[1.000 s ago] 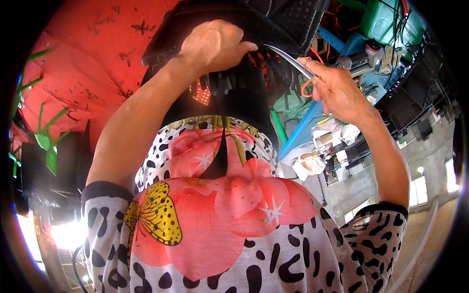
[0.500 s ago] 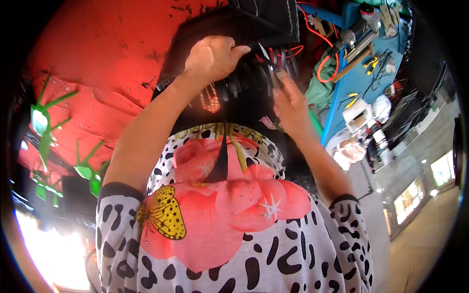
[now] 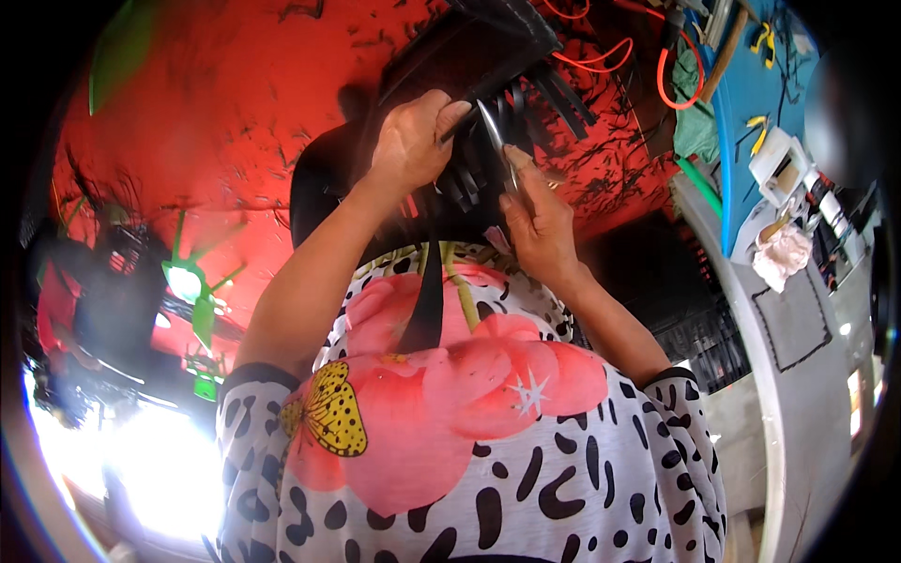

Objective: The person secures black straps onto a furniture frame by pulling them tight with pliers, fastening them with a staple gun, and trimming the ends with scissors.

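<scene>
A black sheet-like piece [image 3: 460, 58] with a stitched edge lies slanted in front of me, and several narrow black strips [image 3: 560, 101] hang from its near side. My left hand [image 3: 411, 141] is closed at this edge, its thumb pressing a dark strip against the fingers. In my right hand [image 3: 544, 214] I grip metal scissors [image 3: 491, 125]. Their blades point up and away, close to my left thumb, among the strips. My right fingers partly cover the handles.
Dark scraps are scattered over a red surface [image 3: 235, 113]. At right, a blue table [image 3: 727, 169] carries yellow-handled pliers [image 3: 764, 45], a white plastic container [image 3: 781, 169] and a crumpled pale cloth [image 3: 783, 255]. An orange cord [image 3: 664, 80] loops beside it. Bright green stands [image 3: 199, 286] are at left.
The view has shifted, uncovering more of the red surface. The scissors' blades looked apart earlier and now lie closer together. The black piece and strips have turned slightly; both hands remain near its edge.
</scene>
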`<action>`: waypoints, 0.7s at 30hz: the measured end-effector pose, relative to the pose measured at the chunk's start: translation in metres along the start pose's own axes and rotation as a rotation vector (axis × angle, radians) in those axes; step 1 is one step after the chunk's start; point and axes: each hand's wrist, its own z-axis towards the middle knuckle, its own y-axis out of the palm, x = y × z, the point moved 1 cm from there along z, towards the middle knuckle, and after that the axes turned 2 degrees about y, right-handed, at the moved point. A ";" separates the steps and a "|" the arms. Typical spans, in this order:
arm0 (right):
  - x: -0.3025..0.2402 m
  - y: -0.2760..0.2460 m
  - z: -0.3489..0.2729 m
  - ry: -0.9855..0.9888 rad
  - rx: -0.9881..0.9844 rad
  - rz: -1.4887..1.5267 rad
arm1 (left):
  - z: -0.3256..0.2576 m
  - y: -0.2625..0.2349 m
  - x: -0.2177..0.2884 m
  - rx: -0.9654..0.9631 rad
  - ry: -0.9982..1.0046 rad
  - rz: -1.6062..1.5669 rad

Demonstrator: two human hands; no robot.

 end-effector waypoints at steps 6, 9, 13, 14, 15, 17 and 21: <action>0.009 0.012 -0.006 -0.179 0.248 -0.007 | 0.011 0.017 0.003 -0.078 0.268 0.030; 0.018 0.019 -0.007 -0.220 0.388 -0.043 | 0.014 0.032 0.004 -0.103 0.447 0.152; 0.011 0.034 -0.009 -0.108 0.459 0.013 | 0.015 0.034 0.001 -0.124 0.376 0.102; 0.013 0.038 -0.011 -0.063 0.467 0.031 | 0.016 0.035 0.004 -0.132 0.357 0.088; 0.015 0.040 -0.012 -0.051 0.479 0.040 | 0.016 0.036 0.006 -0.139 0.338 0.075; 0.018 0.043 -0.012 -0.139 0.537 -0.005 | 0.011 0.035 0.010 -0.157 0.291 0.028; 0.018 0.050 -0.011 -0.117 0.568 0.061 | 0.012 0.037 0.004 -0.180 0.182 -0.029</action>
